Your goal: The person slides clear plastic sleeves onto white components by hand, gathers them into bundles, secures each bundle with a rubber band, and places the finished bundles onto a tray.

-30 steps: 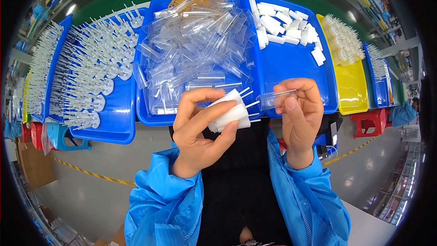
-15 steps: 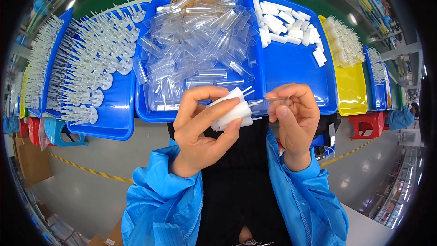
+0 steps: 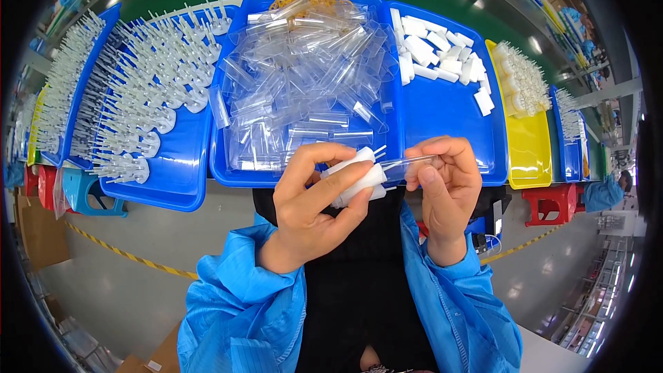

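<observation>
My left hand [image 3: 304,214] is closed round a small bundle of white blocks [image 3: 366,178], with thin white rods standing out of their right-hand ends. Between thumb and fingers, my right hand [image 3: 445,193] pinches a clear plastic sleeve [image 3: 400,168]. The sleeve's left end meets the white block nearest to it, beside the rods; whether it goes round a rod I cannot tell. Both hands are held over the near edge of a blue tray heaped with more clear sleeves [image 3: 311,90]. My left palm hides the other ends of the blocks.
Loose white blocks [image 3: 442,48] lie in the blue tray [image 3: 449,131] on the right. Left stands a tray of many-rodded white pieces [image 3: 148,97]. Yellow rubber bands [image 3: 304,1] rest behind the sleeves. A yellow tray [image 3: 528,145] and red stool [image 3: 549,204] are further right.
The view has shifted a little, so the trays and hands sit slightly lower in it. The clear sleeve now shows more of its rounded side. Both hands keep their grips.
</observation>
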Demonstrator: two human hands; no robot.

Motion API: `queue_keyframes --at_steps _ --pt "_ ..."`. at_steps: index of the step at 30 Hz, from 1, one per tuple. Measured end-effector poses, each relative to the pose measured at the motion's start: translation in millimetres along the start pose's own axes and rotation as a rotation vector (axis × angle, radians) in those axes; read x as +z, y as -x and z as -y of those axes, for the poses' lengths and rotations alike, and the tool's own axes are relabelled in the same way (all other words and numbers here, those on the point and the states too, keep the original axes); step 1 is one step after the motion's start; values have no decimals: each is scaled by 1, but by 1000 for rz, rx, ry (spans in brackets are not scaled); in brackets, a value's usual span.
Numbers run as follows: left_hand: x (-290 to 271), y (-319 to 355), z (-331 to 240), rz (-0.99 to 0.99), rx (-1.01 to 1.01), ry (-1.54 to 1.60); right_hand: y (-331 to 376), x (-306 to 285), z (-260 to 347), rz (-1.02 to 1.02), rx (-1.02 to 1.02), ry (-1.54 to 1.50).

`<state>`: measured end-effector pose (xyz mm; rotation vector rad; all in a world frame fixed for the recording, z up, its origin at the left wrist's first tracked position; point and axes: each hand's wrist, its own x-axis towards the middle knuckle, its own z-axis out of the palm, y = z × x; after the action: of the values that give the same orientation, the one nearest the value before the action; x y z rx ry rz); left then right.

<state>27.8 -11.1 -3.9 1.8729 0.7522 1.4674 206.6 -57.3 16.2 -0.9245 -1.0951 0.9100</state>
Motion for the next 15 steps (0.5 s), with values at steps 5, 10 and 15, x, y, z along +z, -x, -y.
queue_keyframes --at_steps 5,10,15 --pt "-3 -2 -4 49 -18 -93 -1 -1 -1 10 -9 38" --pt "-6 -3 -1 137 25 -130 -2 -2 -1 46 -45 57" --pt "-4 -2 -1 148 61 -146 -3 -1 0 47 -42 94"
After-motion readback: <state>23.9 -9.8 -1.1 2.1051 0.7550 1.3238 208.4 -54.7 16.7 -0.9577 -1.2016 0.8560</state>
